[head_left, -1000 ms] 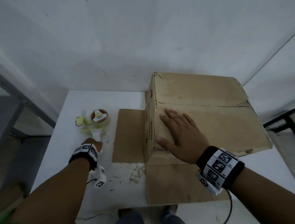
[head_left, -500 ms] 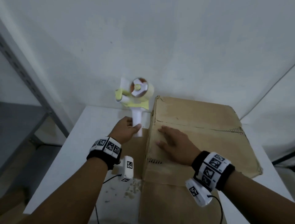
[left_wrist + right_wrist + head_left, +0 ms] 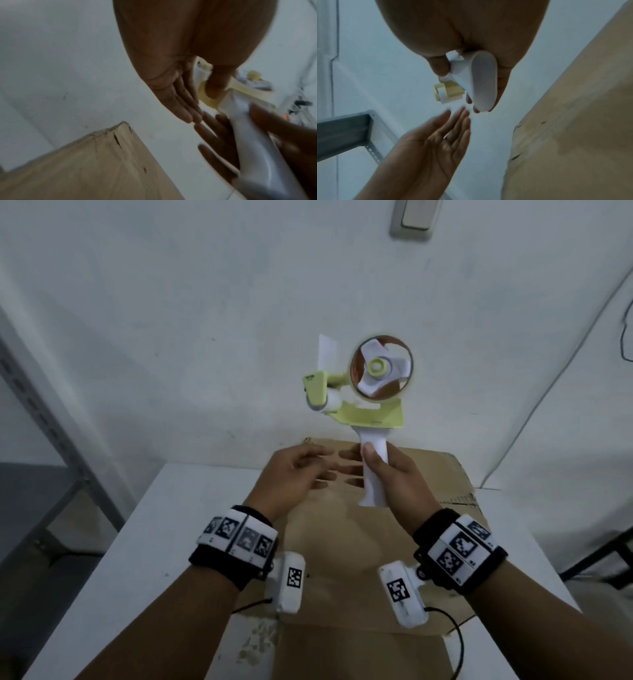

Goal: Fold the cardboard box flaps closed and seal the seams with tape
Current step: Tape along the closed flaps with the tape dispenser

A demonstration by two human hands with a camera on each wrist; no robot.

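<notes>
A yellow-green tape dispenser with a roll of clear tape stands upright in the air above the far edge of the brown cardboard box. My right hand grips its white handle, thumb along the front. The left hand hovers just left of the handle with fingers straight and spread, holding nothing. In the left wrist view the left fingers point at the handle, with the box corner below. The right wrist view shows the handle's end in my right palm and the flat left palm.
The box sits on a white table against a white wall. Cardboard crumbs lie at the box's near left corner. A grey metal shelf frame stands at the left. A wall switch and a thin cable are on the wall.
The left hand lifted the dispenser off the table and carried it right over the box. My right hand left the box top and took the handle; the left hand let go.
</notes>
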